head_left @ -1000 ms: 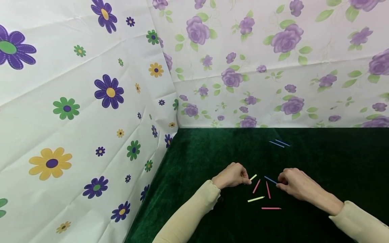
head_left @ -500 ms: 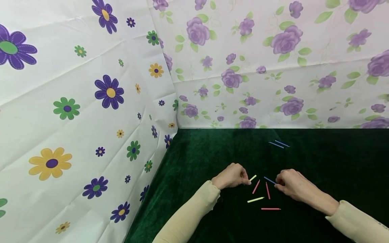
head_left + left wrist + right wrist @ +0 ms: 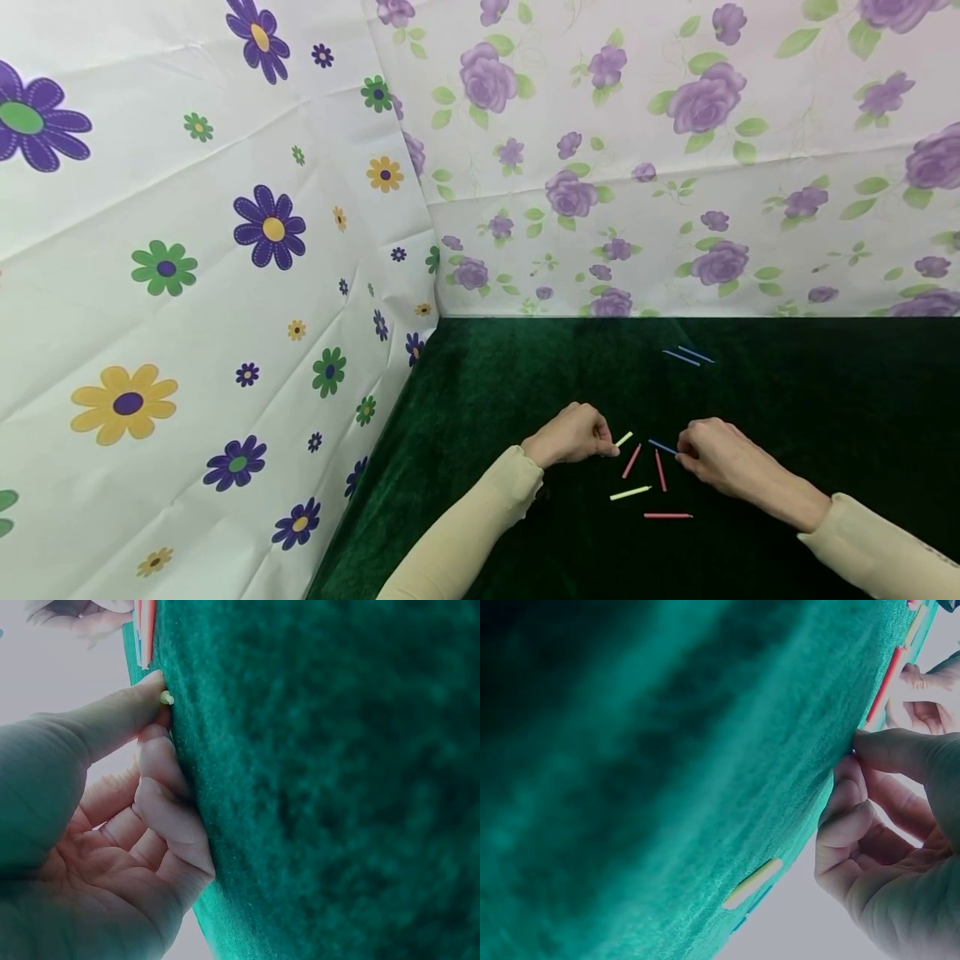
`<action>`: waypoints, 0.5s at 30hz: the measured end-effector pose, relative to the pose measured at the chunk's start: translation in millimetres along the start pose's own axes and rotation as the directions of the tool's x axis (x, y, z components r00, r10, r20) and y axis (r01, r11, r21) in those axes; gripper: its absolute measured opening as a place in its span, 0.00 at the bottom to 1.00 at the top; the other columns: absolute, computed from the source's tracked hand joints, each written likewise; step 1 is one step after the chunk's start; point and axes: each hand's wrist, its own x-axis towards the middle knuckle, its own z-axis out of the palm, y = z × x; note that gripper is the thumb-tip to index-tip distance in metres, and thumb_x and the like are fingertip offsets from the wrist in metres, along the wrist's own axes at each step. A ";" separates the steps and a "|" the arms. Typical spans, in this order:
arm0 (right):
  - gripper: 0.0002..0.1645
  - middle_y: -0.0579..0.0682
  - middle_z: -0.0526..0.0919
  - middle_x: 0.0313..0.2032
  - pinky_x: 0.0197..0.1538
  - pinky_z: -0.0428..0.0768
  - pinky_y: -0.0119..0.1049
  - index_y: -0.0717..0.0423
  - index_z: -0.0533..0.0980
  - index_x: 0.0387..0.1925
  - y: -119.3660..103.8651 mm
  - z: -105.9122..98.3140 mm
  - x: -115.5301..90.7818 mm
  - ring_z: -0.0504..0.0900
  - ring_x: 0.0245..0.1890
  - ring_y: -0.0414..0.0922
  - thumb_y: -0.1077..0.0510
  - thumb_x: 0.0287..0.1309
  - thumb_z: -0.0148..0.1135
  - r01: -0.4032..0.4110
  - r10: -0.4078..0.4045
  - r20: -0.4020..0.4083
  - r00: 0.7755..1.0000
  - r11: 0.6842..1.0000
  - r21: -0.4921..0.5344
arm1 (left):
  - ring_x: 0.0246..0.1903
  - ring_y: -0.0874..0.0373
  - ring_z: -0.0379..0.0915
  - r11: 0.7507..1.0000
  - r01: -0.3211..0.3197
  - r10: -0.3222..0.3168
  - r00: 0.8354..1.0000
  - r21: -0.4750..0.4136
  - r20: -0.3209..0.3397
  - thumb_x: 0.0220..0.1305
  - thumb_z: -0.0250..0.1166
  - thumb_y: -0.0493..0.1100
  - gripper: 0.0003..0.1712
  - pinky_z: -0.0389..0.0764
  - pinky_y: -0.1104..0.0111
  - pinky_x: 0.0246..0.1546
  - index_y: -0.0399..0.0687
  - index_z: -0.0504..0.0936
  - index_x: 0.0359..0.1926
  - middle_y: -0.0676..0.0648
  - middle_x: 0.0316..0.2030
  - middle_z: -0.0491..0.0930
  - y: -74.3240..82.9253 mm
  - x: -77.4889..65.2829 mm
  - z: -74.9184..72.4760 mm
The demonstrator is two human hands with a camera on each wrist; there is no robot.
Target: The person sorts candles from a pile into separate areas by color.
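Observation:
My left hand [image 3: 576,435] pinches a yellow candle [image 3: 624,438] between thumb and forefinger, low over the green cloth. In the left wrist view just the pale end of this yellow candle [image 3: 167,698] pokes out past the thumb. Opposite, my right hand [image 3: 723,454] pinches the near end of a slim blue candle [image 3: 662,447], which slants toward the left hand. Between the hands lie two red candles, the left one [image 3: 632,461] and the right one [image 3: 661,471], leaning toward each other at the top. Below them are another yellow candle [image 3: 630,493] and a level red candle [image 3: 667,516].
Two blue candles [image 3: 687,356] lie side by side farther back on the dark green velvet cloth [image 3: 525,367]. A yellow candle [image 3: 751,883] lies beside the right hand in its wrist view. Flowered sheets [image 3: 285,250] wall off the left and back.
My right hand has shifted slightly left, bringing the blue candle closer to the top of the right red candle. The left hand and its yellow candle have stayed in place.

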 end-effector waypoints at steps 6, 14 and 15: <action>0.05 0.41 0.80 0.30 0.27 0.75 0.27 0.48 0.85 0.32 -0.9 1.9 0.7 0.72 0.23 0.29 0.61 0.63 0.74 -0.006 0.006 -0.004 1.000 1.000 -0.012 | 0.19 0.67 0.69 1.000 -0.020 0.020 1.000 0.006 -0.006 0.72 0.76 0.48 0.12 0.72 0.74 0.22 0.55 0.88 0.29 0.59 0.23 0.78 -0.6 -0.5 -0.1; 0.04 0.42 0.79 0.28 0.26 0.76 0.27 0.51 0.84 0.33 -1.7 1.3 2.7 0.72 0.21 0.30 0.62 0.63 0.73 -0.024 0.024 0.006 1.000 1.000 0.014 | 0.20 0.68 0.69 0.999 -0.033 0.033 0.999 0.019 -0.013 0.72 0.76 0.49 0.11 0.72 0.75 0.23 0.55 0.89 0.30 0.59 0.24 0.78 -1.6 -0.1 0.1; 0.04 0.42 0.79 0.28 0.26 0.76 0.27 0.51 0.84 0.33 -1.9 1.5 2.9 0.72 0.21 0.30 0.62 0.62 0.73 -0.028 0.028 0.006 1.000 0.999 0.016 | 0.20 0.68 0.69 0.999 -0.033 0.033 0.999 0.015 -0.012 0.72 0.76 0.49 0.11 0.72 0.75 0.23 0.55 0.89 0.30 0.59 0.24 0.78 -1.7 -0.1 0.2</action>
